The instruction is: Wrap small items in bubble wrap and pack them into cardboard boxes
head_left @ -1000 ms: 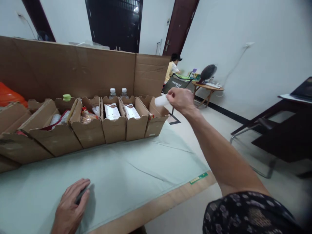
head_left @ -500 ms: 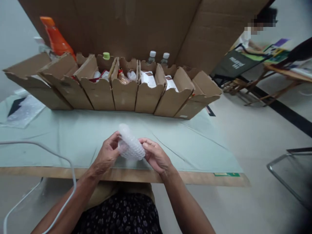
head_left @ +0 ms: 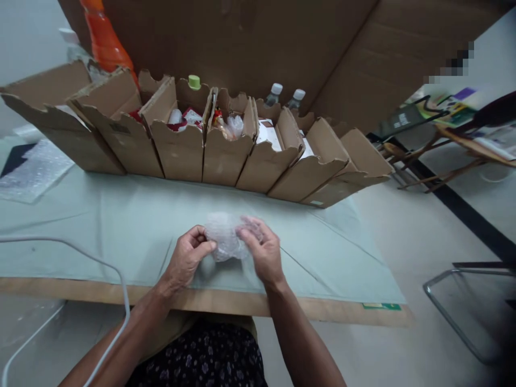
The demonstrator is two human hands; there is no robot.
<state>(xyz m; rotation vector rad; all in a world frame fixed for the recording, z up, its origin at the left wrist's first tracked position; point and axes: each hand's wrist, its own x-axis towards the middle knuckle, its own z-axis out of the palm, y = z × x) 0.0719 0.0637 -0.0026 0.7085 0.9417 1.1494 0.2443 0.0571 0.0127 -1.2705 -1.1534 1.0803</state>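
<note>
A piece of clear bubble wrap [head_left: 228,236] is held between both hands, just above the pale green tablecloth [head_left: 133,226]. My left hand [head_left: 186,257] pinches its left edge between thumb and fingers. On the other side, my right hand [head_left: 264,248] grips the right end, with the film lying partly over its fingertips. Whether anything is wrapped inside the film, I cannot tell. Behind the hands stands a row of cardboard bins [head_left: 181,158] with small packaged goods in several of them.
An orange bottle [head_left: 108,45] rises at the back left. More bubble wrap [head_left: 38,169] lies at the table's left. A white cable [head_left: 121,285] crosses the left front. Two white-capped bottles [head_left: 296,99] stand behind the bins. A metal-framed chair [head_left: 443,317] is at the right.
The bubble wrap has gone from a rolled, tilted bundle to a flatter, wider sheet between the hands. My right hand has turned more upright. The camera view has shifted and tilted.
</note>
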